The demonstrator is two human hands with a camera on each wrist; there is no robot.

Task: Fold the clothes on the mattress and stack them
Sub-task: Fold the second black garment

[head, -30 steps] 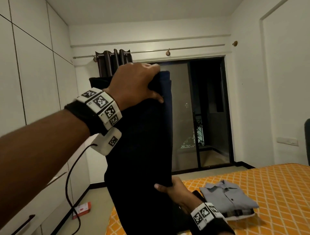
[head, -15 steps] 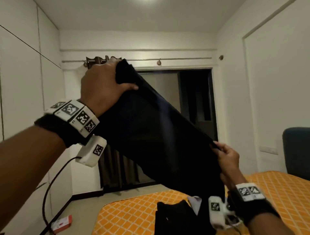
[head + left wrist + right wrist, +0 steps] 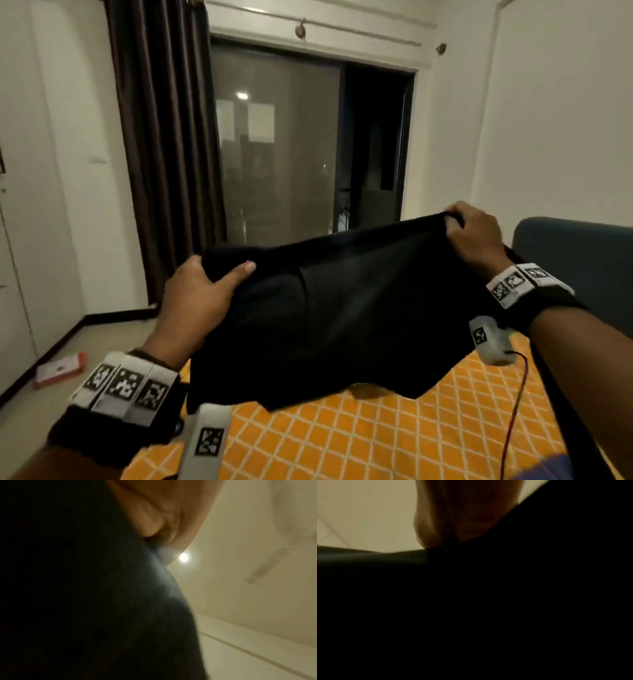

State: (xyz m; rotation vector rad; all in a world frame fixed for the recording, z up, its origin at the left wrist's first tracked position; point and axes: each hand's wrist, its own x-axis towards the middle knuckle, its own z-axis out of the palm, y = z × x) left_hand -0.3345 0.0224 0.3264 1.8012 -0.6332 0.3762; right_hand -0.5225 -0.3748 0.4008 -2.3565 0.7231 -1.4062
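Observation:
A black garment (image 3: 335, 315) is stretched level between both hands above the orange mattress (image 3: 359, 438). My left hand (image 3: 205, 287) grips its left end, thumb on top of the cloth. Higher up and to the right, my right hand (image 3: 469, 233) grips the other end with curled fingers. The cloth sags in the middle and its lower edge hangs just over the mattress. Both wrist views are mostly filled by the dark garment (image 3: 85, 601) (image 3: 488, 615), with only a blurred part of each hand showing. The folded grey shirt seen earlier is hidden.
The mattress has an orange cover with a white diamond pattern. A dark blue chair (image 3: 575, 260) stands at the right. Behind are a dark curtain (image 3: 164, 137) and a glass sliding door (image 3: 291, 154). A red and white box (image 3: 60, 370) lies on the floor at the left.
The left hand has come down from head height and the right hand has risen, so the garment went from hanging upright to slanted to stretched level. The head view has tilted down.

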